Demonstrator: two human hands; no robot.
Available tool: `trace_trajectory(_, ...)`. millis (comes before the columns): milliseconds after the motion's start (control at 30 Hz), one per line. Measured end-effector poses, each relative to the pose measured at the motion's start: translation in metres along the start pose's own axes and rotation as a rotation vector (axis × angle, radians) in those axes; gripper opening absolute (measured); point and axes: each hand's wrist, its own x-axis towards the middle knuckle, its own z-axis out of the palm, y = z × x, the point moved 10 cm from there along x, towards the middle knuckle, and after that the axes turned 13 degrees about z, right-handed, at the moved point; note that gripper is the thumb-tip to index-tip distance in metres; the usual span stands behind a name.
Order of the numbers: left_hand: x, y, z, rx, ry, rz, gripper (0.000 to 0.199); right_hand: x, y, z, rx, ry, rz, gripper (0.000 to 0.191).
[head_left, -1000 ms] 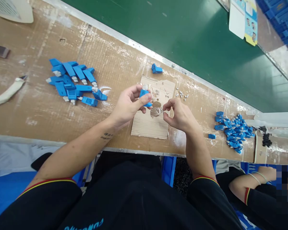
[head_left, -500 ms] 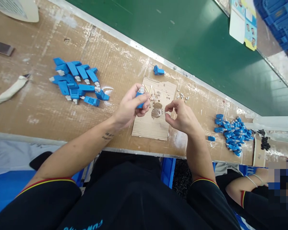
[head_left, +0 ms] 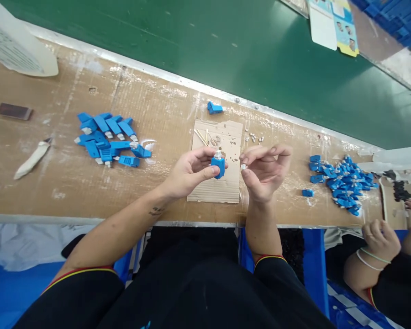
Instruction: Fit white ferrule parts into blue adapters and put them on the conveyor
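Above the cardboard (head_left: 214, 195), your left grip (head_left: 192, 172) clamps a likely light, stiff block (head_left: 218, 169) by its sides, your right grip (head_left: 267, 172) pinching a probably slippery bit (head_left: 243, 167).

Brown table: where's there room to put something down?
There's bare brown table between the left blue pile and the near edge, and between the tiny white bits and the right blue pile. The green surface beyond looks mostly bare too. It's crowded at both piles and by the cardboard, near the left hand and right hand.
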Motion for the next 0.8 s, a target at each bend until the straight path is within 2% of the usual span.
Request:
trace_trajectory(267,-0.003,-0.007,0.009,-0.028,-0.044,-0.061,0.043,-0.010,0.000,0.012,0.100,-0.052,0.000,0.037)
trace_trajectory(667,-0.004,-0.007,0.007,-0.015,-0.031,-0.078,0.042,-0.012,-0.006,0.017,0.100,-0.084,-0.044,0.045)
trace_trajectory(800,-0.004,-0.007,0.006,0.011,-0.031,-0.081,0.044,-0.012,-0.006,0.017,0.074,-0.084,-0.047,0.042)
